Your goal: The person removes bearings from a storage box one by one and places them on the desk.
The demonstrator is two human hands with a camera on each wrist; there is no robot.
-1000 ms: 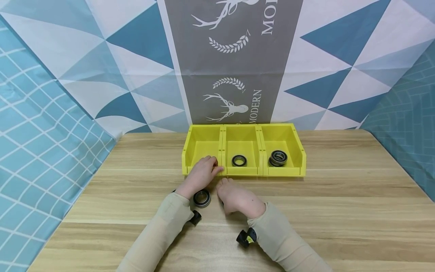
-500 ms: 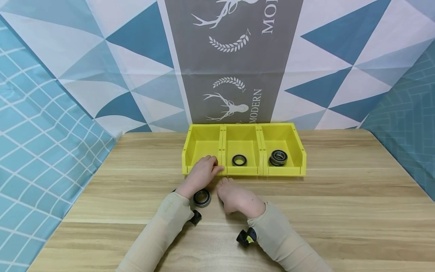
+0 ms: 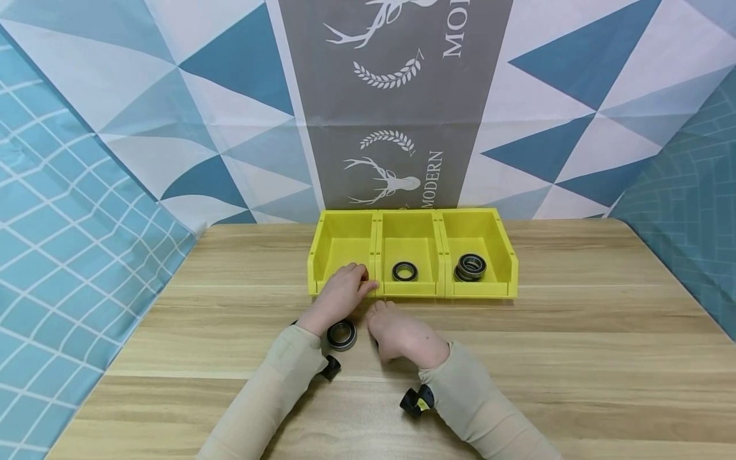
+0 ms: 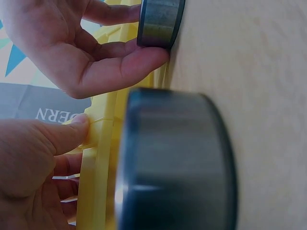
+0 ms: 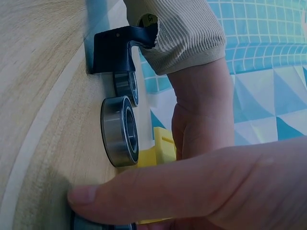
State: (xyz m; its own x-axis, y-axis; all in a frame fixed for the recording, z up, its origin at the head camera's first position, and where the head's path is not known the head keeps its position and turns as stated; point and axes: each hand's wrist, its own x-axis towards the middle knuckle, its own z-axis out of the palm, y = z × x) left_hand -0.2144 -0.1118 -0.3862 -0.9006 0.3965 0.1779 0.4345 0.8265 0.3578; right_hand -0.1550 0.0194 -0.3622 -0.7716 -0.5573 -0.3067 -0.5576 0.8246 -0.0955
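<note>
My left hand (image 3: pixel 338 297) grips the front edge of the yellow bins (image 3: pixel 351 291) near the left divider; in the left wrist view its thumb presses the rim while the fingers curl behind. Just in front of the bins my right hand (image 3: pixel 405 335) pinches a bearing (image 4: pixel 160 21) at the table, mostly hidden from the head view. Between the forearms another bearing (image 3: pixel 342 335) lies flat. The right wrist view shows that bearing (image 5: pixel 119 132) and one more (image 5: pixel 126 87) beyond it, close to the left cuff.
One bearing (image 3: pixel 405 271) lies in the middle bin. Two overlapping bearings (image 3: pixel 471 265) are in the right bin. A patterned cloth (image 3: pixel 402 108) hangs behind the wooden table (image 3: pixel 575 358). Black wrist mounts (image 3: pixel 412 403) stick out from both sleeves.
</note>
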